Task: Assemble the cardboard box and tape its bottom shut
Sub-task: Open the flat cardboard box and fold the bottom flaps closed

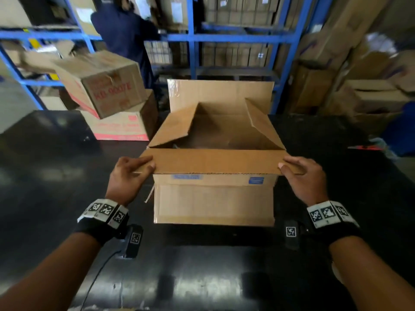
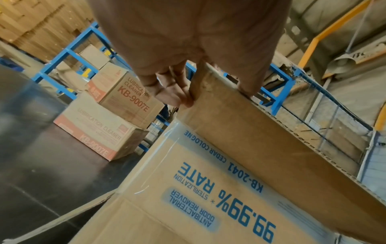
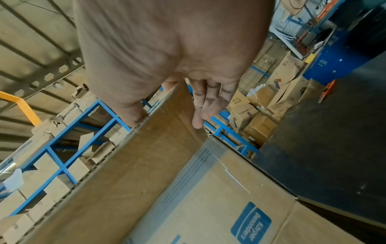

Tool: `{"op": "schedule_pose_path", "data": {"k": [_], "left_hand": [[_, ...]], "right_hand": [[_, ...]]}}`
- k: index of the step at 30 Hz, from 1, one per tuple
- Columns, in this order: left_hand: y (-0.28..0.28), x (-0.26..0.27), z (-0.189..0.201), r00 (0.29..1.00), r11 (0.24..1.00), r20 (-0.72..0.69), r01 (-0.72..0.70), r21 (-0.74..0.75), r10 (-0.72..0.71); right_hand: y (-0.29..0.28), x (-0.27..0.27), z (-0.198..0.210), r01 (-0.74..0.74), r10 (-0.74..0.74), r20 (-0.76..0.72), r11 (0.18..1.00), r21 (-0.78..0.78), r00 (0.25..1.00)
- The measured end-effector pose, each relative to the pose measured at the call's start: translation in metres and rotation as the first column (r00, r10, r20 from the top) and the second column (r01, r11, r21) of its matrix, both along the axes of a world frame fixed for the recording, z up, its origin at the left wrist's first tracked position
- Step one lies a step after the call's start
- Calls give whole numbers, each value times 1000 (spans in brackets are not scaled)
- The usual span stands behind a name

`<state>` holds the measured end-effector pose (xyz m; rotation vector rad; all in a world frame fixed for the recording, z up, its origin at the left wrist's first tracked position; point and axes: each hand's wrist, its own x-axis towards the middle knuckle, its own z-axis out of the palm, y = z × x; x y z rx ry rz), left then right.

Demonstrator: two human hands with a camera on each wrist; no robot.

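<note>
A brown cardboard box [image 1: 213, 200] with blue print stands on the black table [image 1: 202, 265], its upper side open. The far flap [image 1: 221, 93] stands upright, and the two side flaps lean inward. Both hands hold the near flap [image 1: 215, 161] level at its corners. My left hand [image 1: 143, 163] pinches the left corner. My right hand [image 1: 289, 164] pinches the right one. In the left wrist view the flap [image 2: 271, 140] runs between the fingers [image 2: 173, 92] and the thumb. In the right wrist view the fingers [image 3: 204, 102] lie under the flap [image 3: 125, 173], the thumb on the other side.
Two printed cartons are stacked at the table's back left: the lower one [image 1: 116, 126] flat, the upper one [image 1: 105, 86] tilted. A person in dark blue [image 1: 125, 34] stands at the blue shelving [image 1: 193, 39]. An orange-red tool [image 1: 366, 148] lies at the right, cardboard piles [image 1: 370, 95] behind it.
</note>
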<state>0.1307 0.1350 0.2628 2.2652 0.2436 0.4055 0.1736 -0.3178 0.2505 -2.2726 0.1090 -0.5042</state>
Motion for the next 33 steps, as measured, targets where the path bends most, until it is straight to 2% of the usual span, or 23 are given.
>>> {"op": "schedule_pose_path", "data": {"k": [3,6,13,19,21,25,33], "left_hand": [[3,-7,-9,999,1000,-38,13,10,-13],[4,-18,-28,996,1000,-86,15,-10,-16],[9,-47,-100,974,1000,-223,28,-8,-29],[6,-93,-145,949,997,-307,79,6,-73],[4,-107,-146,951,996,-301,84,14,-76],[1,-130,-135,971,997,-230,73,2,-71],[2,-161,-136,949,991,-286,135,-7,-131]], "right_hand": [[1,-9,-1,-7,7,-15,998,-57,1000],[3,-22,-18,-27,17,-107,995,-92,994],[9,-68,-80,-36,33,-373,999,-2,927],[8,-113,-123,-76,71,-414,997,3,908],[9,-124,-125,-73,66,-431,997,-1,900],[5,-142,-117,-42,54,-373,998,41,926],[-7,-173,-112,-110,111,-424,994,26,899]]}}
